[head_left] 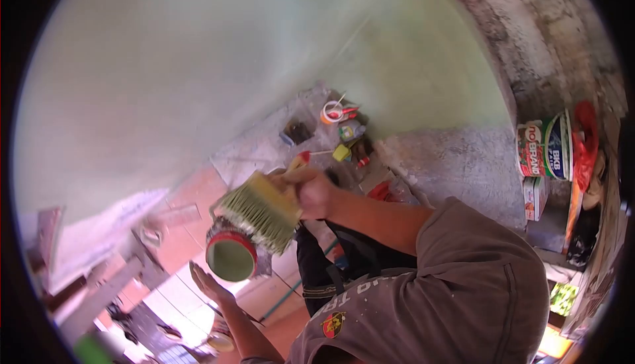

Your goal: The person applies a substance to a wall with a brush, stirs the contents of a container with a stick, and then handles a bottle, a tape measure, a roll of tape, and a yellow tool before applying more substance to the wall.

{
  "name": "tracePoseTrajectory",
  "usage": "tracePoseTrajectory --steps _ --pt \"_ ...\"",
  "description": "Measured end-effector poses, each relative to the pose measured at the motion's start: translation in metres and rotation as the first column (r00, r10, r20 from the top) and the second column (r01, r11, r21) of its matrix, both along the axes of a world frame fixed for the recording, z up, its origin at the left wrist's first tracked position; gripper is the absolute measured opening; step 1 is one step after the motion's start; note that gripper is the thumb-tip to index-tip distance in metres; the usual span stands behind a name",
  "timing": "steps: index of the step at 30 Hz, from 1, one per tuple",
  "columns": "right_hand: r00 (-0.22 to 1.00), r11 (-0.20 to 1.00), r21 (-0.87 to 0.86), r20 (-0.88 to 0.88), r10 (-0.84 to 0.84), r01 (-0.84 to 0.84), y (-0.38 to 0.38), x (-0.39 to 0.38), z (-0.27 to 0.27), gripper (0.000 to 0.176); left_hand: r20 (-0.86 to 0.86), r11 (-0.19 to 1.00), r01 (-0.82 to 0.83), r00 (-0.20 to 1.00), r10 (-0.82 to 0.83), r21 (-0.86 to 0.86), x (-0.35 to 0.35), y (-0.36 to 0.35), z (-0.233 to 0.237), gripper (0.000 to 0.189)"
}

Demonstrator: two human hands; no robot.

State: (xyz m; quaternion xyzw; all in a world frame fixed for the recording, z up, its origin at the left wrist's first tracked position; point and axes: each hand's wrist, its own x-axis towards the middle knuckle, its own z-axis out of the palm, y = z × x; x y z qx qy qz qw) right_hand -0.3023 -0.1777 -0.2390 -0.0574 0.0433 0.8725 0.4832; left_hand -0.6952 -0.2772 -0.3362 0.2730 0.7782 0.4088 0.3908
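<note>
My right hand (309, 191) is closed around the handle of a wide brush (261, 212). The pale bristles are spread and streaked with green, pointing down to the left. Just below the bristles is a paint can (253, 273) with a red rim and light green paint inside. My left hand (211, 286) is beside the can's lower left side, its fingers stretched out and nothing visible in them. Whether it touches the can is unclear.
A wall (410, 53) with pale green paint rises ahead. On the floor stand a white cup (332, 112), bottles and small tools. Paint buckets (557, 146) sit at the right. Wooden pieces (109, 298) lie at the lower left, near floor tiles (175, 304).
</note>
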Motion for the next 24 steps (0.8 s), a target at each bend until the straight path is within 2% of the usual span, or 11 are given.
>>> tracePoseTrajectory --steps 1,2,4,7,8,9,12,13,16,19,24 --pt "0.998 0.998 0.036 0.017 -0.061 0.060 0.006 0.031 0.017 0.034 -0.087 0.996 0.075 0.994 -0.071 0.049 -0.001 0.004 0.000 0.055" --pt "0.990 0.987 0.097 0.041 -0.132 0.127 0.012 0.063 0.029 0.036 -0.444 0.925 0.375 0.842 -0.308 0.070 -0.011 0.005 -0.011 0.053" --pt "0.951 0.951 0.152 0.114 -0.289 0.270 0.019 0.131 0.063 0.039 -0.516 0.854 0.492 0.782 -0.349 0.168 0.017 0.027 -0.001 0.052" --pt "0.743 0.830 0.159 0.381 -0.551 0.534 0.020 0.230 0.128 0.043 -0.264 0.866 0.430 0.893 -0.365 0.255 0.050 0.062 0.004 0.048" --pt "0.637 0.775 0.277 0.448 -0.627 0.568 0.022 0.265 0.140 0.051 -0.134 0.888 0.375 0.927 -0.351 0.266 0.083 0.076 0.027 0.048" --pt "0.519 0.714 0.390 0.499 -0.694 0.581 0.022 0.300 0.151 0.060 0.000 0.911 0.318 0.944 -0.329 0.263 0.116 0.085 0.049 0.048" --pt "0.068 0.503 0.539 0.634 -0.771 0.676 0.016 0.385 0.206 0.054 0.096 0.891 0.378 0.906 -0.412 0.252 0.194 0.111 0.082 0.047" --pt "-0.100 0.423 0.608 0.640 -0.762 0.672 0.015 0.408 0.223 0.051 0.074 0.861 0.439 0.879 -0.471 0.255 0.217 0.118 0.088 0.046" --pt "-0.320 0.465 0.645 0.734 -0.600 0.607 0.005 0.465 0.267 0.043 0.031 0.757 0.609 0.774 -0.632 0.237 0.286 0.140 0.111 0.042" --pt "-0.800 0.618 0.769 0.470 -0.373 0.164 0.012 0.496 0.293 0.029 -0.040 0.615 0.741 0.647 -0.761 0.270 0.342 0.157 0.139 0.041" --pt "-0.990 0.885 0.464 0.131 -0.046 0.021 0.024 0.522 0.273 0.030 -0.045 0.461 0.840 0.493 -0.869 0.288 0.397 0.181 0.165 0.041"
